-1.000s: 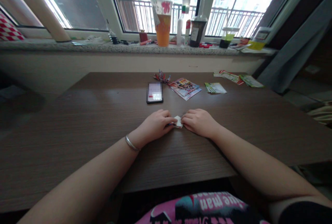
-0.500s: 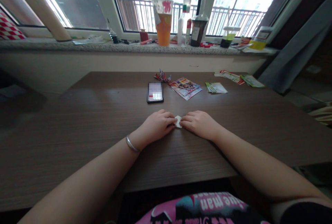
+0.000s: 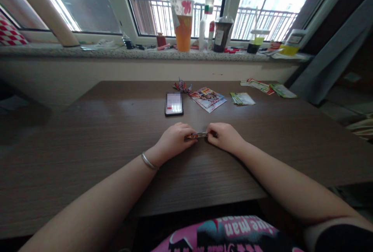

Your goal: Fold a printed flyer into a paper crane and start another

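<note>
A small, narrow piece of folded printed paper is held level between my two hands, just above or on the brown table. My left hand, with a silver bangle at the wrist, pinches its left end between thumb and fingers. At the other end, my right hand has thumb and curled fingers closed on the paper's tip. Its folds are too small to make out. Beyond the left hand lies a phone with a blurred screen.
Behind the phone sits a spiky folded-paper piece. Printed sheets and a stack of green-edged papers lie to its right, more papers farther back. A tall orange drink cup and bottles stand on the windowsill.
The folded paper showed a pale face lying flat under my fingertips; now its colourful printed side shows as a thin strip. My right hand has shifted slightly right and curled into a pinch.
</note>
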{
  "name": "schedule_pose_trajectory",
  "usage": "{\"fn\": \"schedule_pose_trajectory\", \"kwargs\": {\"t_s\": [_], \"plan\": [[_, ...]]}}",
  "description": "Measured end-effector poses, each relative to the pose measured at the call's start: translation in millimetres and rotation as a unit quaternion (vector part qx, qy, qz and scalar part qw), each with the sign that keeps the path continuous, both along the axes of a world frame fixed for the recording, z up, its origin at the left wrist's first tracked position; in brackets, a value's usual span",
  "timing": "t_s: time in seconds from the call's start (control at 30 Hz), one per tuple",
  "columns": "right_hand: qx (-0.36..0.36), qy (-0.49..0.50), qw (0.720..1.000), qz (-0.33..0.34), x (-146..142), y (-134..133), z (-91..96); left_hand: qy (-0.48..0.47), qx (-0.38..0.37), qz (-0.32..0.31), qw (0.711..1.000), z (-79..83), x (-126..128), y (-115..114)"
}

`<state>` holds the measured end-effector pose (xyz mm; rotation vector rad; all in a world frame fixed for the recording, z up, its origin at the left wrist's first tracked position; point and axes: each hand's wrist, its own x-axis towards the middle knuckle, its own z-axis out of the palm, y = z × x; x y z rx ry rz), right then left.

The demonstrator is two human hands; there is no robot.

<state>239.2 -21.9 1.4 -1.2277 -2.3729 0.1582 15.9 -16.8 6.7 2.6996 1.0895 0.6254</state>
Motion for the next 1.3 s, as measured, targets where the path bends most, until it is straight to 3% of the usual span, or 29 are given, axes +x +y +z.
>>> {"fn": "schedule_pose_trajectory", "kwargs": {"t_s": [0.27,0.6,0.83,0.97,1.17,1.3], "plan": [[-0.146,0.205,0.967,0.024,-3.1,-6.8,4.7,-0.141,-0.029,0.055,0.988,4.6,4.8,-5.5],[-0.220,0.255,0.941,0.003,-6.4,-6.3,-0.9,-0.204,-0.123,0.017,0.971,7.5,2.7,-5.3],[-0.304,0.277,0.911,0.009,-9.0,-4.9,-1.5,-0.179,-0.082,0.049,0.979,6.2,2.9,-6.4],[-0.351,0.314,0.882,0.012,-12.6,-6.6,3.3,-0.192,-0.095,0.074,0.974,9.5,4.4,-9.0],[-0.380,0.405,0.832,-0.008,-16.2,-5.1,4.4,-0.276,-0.228,0.058,0.932,8.6,7.2,-7.9],[-0.385,0.454,0.803,-0.017,-17.7,-2.1,1.7,-0.260,-0.292,0.040,0.920,-0.4,12.8,-7.1]]}}
